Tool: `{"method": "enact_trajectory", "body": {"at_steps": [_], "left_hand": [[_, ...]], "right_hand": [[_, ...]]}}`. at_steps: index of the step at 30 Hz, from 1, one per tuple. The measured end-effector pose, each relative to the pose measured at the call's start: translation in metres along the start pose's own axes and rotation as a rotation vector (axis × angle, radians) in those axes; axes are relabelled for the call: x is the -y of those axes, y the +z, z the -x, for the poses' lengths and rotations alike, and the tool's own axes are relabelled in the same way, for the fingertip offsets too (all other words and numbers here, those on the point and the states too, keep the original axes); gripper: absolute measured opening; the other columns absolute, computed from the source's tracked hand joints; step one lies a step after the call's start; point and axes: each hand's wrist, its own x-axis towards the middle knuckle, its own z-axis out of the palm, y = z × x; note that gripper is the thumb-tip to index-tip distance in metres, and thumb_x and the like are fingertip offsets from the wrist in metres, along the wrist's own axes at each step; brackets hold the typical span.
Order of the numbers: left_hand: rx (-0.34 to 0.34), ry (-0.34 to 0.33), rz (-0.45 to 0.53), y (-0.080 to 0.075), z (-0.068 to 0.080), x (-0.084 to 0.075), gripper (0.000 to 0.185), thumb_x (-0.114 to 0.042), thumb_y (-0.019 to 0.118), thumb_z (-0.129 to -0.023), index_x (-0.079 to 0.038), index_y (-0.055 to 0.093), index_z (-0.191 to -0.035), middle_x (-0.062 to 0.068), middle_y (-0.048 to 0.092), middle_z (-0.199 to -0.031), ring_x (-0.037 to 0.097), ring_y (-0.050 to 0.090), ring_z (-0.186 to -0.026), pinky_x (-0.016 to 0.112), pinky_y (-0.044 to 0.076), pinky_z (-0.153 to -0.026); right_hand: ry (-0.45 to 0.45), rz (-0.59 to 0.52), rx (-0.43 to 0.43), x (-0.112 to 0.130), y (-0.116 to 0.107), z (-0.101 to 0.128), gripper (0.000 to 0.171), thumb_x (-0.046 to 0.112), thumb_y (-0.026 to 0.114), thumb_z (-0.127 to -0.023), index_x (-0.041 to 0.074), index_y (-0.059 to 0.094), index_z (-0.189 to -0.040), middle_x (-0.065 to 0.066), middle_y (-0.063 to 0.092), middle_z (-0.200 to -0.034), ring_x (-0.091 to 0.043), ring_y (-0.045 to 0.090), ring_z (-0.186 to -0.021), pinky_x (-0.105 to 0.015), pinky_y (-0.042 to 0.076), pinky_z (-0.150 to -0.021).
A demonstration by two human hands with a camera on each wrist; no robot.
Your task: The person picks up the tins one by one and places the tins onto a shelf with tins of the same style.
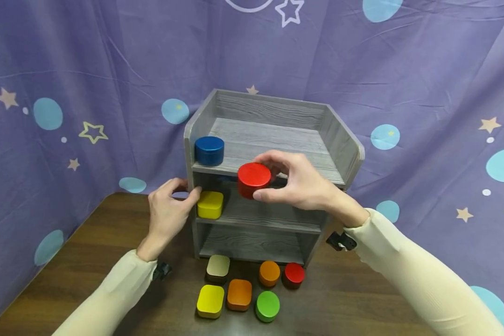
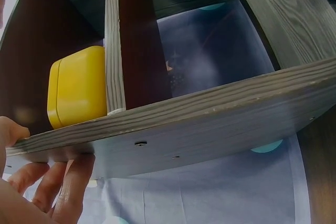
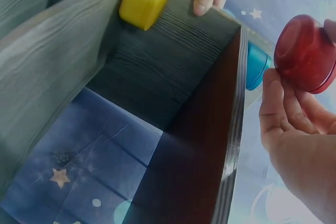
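My right hand (image 1: 300, 182) holds a round red tin (image 1: 254, 180) between thumb and fingers, in front of the grey wooden shelf (image 1: 258, 225) near its top board. In the right wrist view the red tin (image 3: 303, 53) is tilted and apart from the shelf. My left hand (image 1: 168, 210) grips the shelf's left side panel, thumb at the front edge and fingers (image 2: 79, 182) on the outer face. Just beside that thumb, a square yellow tin (image 1: 210, 205) sits at the left of the middle level. A round blue tin (image 1: 209, 151) stands on the top board's left front corner.
On the brown table (image 1: 344, 298) before the shelf stand several tins: a cream square one (image 1: 218, 267), a yellow square one (image 1: 210, 301), an orange square one (image 1: 239, 294), an orange round one (image 1: 269, 273), a red round one (image 1: 294, 274) and a green round one (image 1: 267, 305). A purple curtain (image 1: 151, 46) hangs behind.
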Motion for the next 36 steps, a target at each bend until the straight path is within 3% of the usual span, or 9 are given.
{"method": "enact_trajectory", "body": {"at_steps": [2,9,16,27,36], "left_hand": [[-0.001,0.003,0.005,0.000,0.000,0.000,0.014,-0.010,0.086,-0.087,0.001,0.078,-0.087,0.016,0.080,-0.087,0.034,0.074,-0.082,0.001,0.043,-0.075],[-0.002,-0.002,0.007,0.000,0.001,0.002,0.014,-0.011,0.087,-0.087,0.000,0.078,-0.088,0.016,0.080,-0.088,0.035,0.075,-0.082,0.000,0.042,-0.075],[-0.008,-0.004,0.011,0.001,0.002,0.003,0.014,-0.011,0.087,-0.087,0.001,0.078,-0.087,0.017,0.080,-0.088,0.035,0.075,-0.083,0.001,0.042,-0.076],[-0.009,0.002,0.024,0.001,0.000,0.003,0.014,-0.011,0.086,-0.087,0.001,0.078,-0.087,0.017,0.080,-0.088,0.034,0.074,-0.082,0.001,0.043,-0.075],[-0.005,-0.007,0.016,0.002,0.001,0.003,0.015,-0.011,0.088,-0.086,0.000,0.078,-0.088,0.016,0.079,-0.089,0.010,0.069,-0.082,0.002,0.046,-0.073]], "right_hand": [[0.015,0.002,-0.015,-0.001,-0.001,-0.006,0.052,0.015,0.087,-0.084,0.002,0.070,-0.132,-0.009,0.079,-0.109,-0.020,0.071,-0.096,-0.023,0.054,-0.088],[0.111,0.037,-0.016,-0.008,-0.006,-0.028,0.052,0.018,0.086,-0.088,0.004,0.070,-0.135,-0.010,0.080,-0.109,-0.021,0.073,-0.092,-0.045,0.057,-0.092],[0.190,0.028,-0.018,-0.016,-0.003,-0.046,0.051,0.019,0.086,-0.089,0.005,0.069,-0.136,-0.012,0.081,-0.115,-0.020,0.075,-0.097,-0.028,0.056,-0.086],[0.244,-0.005,-0.028,-0.020,0.000,-0.057,0.052,0.020,0.086,-0.090,0.005,0.070,-0.138,-0.013,0.081,-0.118,-0.020,0.075,-0.098,-0.025,0.056,-0.081],[0.251,-0.010,-0.024,-0.022,0.003,-0.062,0.051,0.021,0.086,-0.091,0.004,0.070,-0.137,-0.013,0.080,-0.118,-0.020,0.074,-0.095,-0.025,0.055,-0.079]]}}
